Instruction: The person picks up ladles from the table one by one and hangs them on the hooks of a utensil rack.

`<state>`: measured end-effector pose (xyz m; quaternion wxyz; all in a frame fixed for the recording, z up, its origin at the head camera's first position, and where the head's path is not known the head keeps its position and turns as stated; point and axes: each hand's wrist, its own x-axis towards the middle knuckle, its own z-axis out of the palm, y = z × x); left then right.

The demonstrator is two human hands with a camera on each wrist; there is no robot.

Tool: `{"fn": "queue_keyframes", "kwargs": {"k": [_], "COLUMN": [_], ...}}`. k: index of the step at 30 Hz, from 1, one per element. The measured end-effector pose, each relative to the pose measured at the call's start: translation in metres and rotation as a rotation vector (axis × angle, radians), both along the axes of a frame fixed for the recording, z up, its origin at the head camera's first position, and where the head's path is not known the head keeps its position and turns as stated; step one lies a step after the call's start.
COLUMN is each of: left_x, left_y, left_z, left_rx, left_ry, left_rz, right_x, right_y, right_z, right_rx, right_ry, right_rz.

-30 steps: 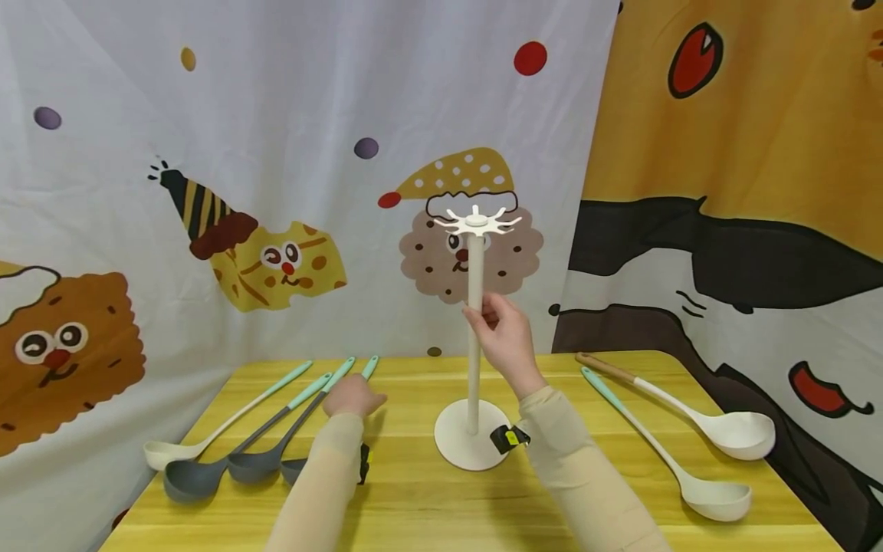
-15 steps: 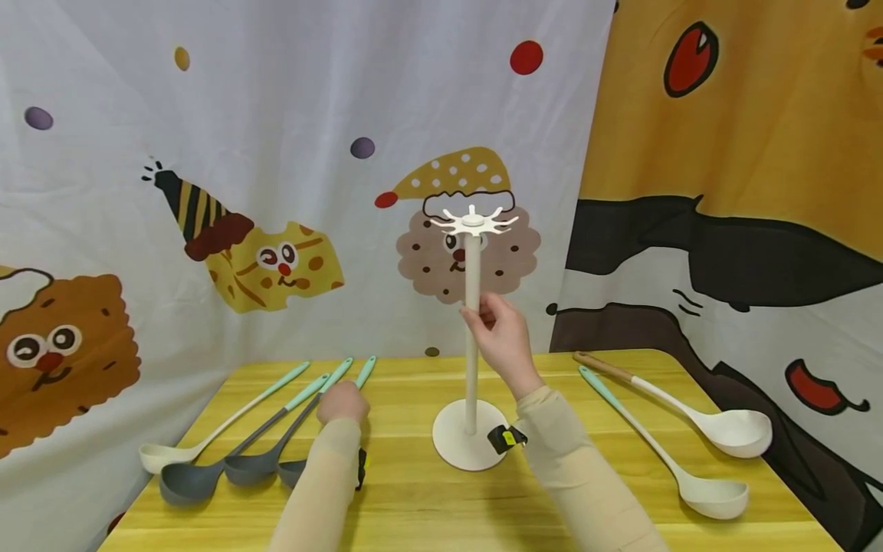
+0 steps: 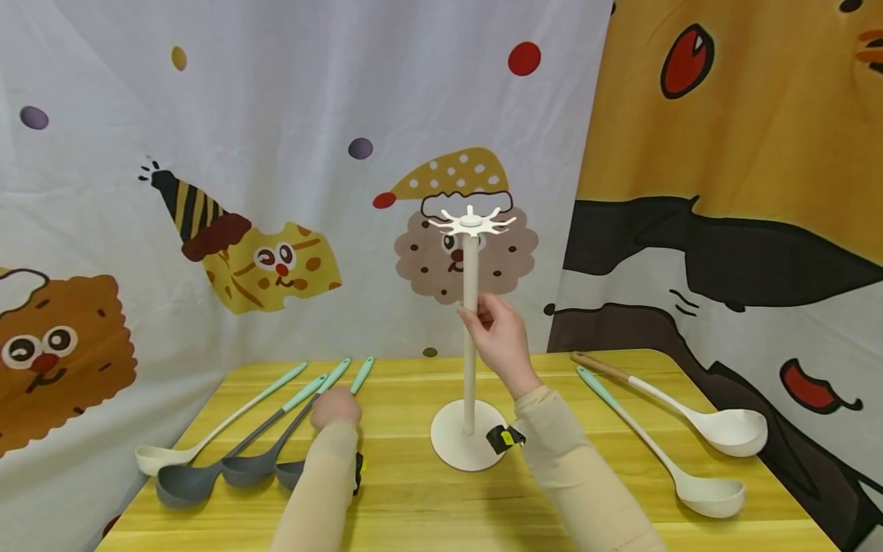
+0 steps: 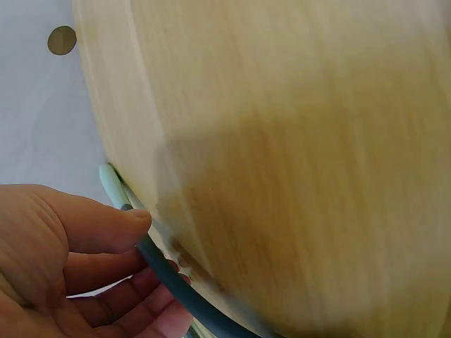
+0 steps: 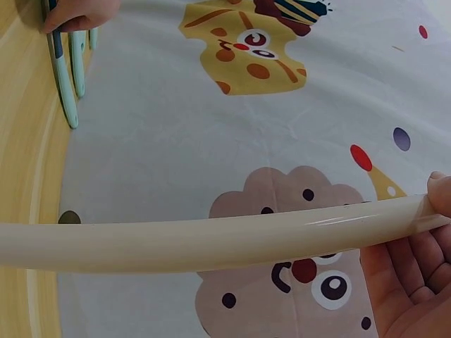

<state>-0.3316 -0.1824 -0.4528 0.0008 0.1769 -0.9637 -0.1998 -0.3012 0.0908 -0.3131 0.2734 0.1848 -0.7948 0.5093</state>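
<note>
My right hand (image 3: 503,337) pinches the upright pole (image 3: 471,376) of a white stand between thumb and fingers, below its ring of hooks (image 3: 471,221). In the right wrist view, the pole (image 5: 176,246) runs across to my right hand (image 5: 412,285). At the left, my left hand (image 3: 336,408) covers part of a grey ladle with a mint handle (image 3: 362,374); its bowl (image 3: 288,474) shows beside the sleeve. The left wrist view has my left hand (image 4: 84,260) holding the dark shaft (image 4: 173,282) just below the mint part, thumb on top, fingers curled beneath.
Left of my left hand lie a cream ladle (image 3: 162,459) and two grey ladles (image 3: 185,484), handles pointing away. On the right are a cream ladle (image 3: 713,497) and a white ladle with a brown handle (image 3: 741,432). A patterned curtain (image 3: 290,115) hangs behind the table.
My left hand has moved slightly left and toward me, and its finger no longer sticks out to the right. My right hand keeps its place on the pole; the head view has shifted slightly.
</note>
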Motion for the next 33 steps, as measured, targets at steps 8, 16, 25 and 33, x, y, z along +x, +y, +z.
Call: {"fn": "queue_keyframes", "kwargs": {"k": [8,16,25,33], "left_x": [0.0,0.0,0.002,0.004], "left_y": [-0.006,-0.004,0.012,0.023], "left_z": [-0.002,0.0,0.016,0.024], "left_rx": [0.019,-0.026,-0.045,-0.047], "left_ry": [0.0,-0.016,0.037,0.088], "left_rz": [-0.021,-0.067,-0.145,-0.194], "right_x": [-0.001,-0.002,-0.001,-0.001], "right_y": [-0.001,-0.001,0.0,0.0], "right_z": [-0.001,-0.001,-0.001,-0.001], "right_rx": [-0.004,-0.004,-0.001,0.006], "right_ry": [-0.003,0.003,-0.011,-0.01], "right_rz": [-0.002,-0.003,-0.008,-0.013]}}
